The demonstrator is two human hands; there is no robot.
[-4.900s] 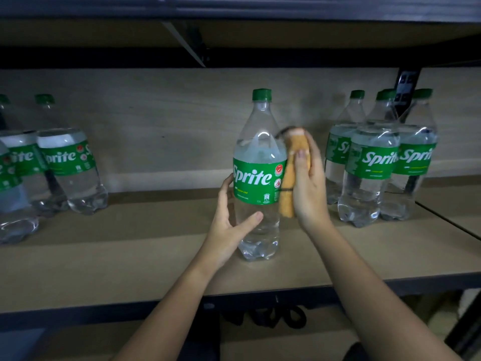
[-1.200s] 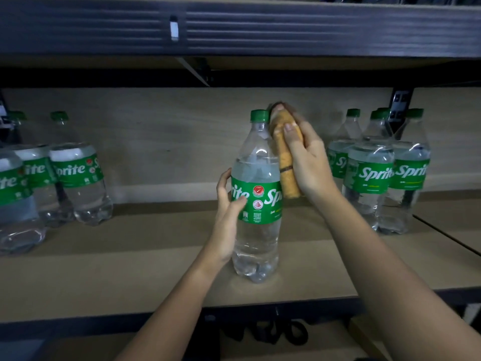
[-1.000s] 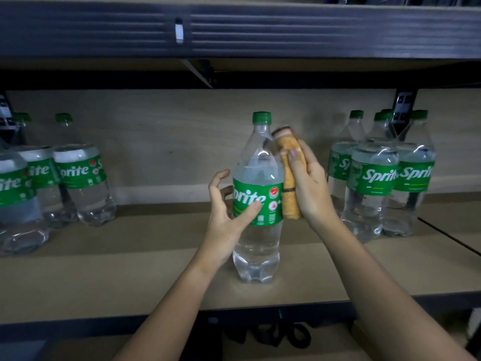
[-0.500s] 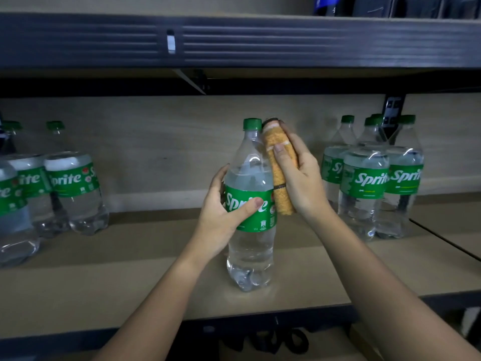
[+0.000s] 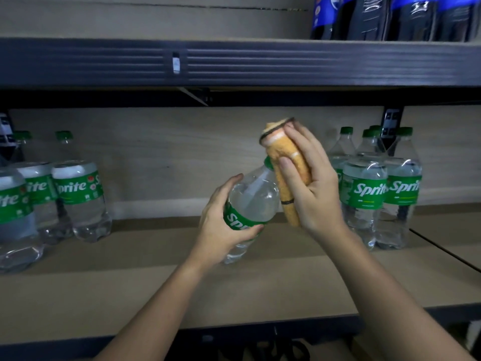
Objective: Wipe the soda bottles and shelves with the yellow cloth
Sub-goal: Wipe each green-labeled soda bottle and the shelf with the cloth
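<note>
I am seeing the left hand [image 5: 221, 227] gripping the Sprite bottle [image 5: 250, 204] at its label — now tilted off the shelf [image 5: 130, 290], upright earlier. Right hand [image 5: 309, 188] is clutching the yellow cloth [image 5: 289, 178] over its cap. Bottle clusters [image 5: 374, 188] are flanking it; dark bottles [image 5: 390, 16] above.

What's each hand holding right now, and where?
Left hand grips the tilted Sprite bottle around its label; right hand holds the yellow cloth against the cap.
</note>
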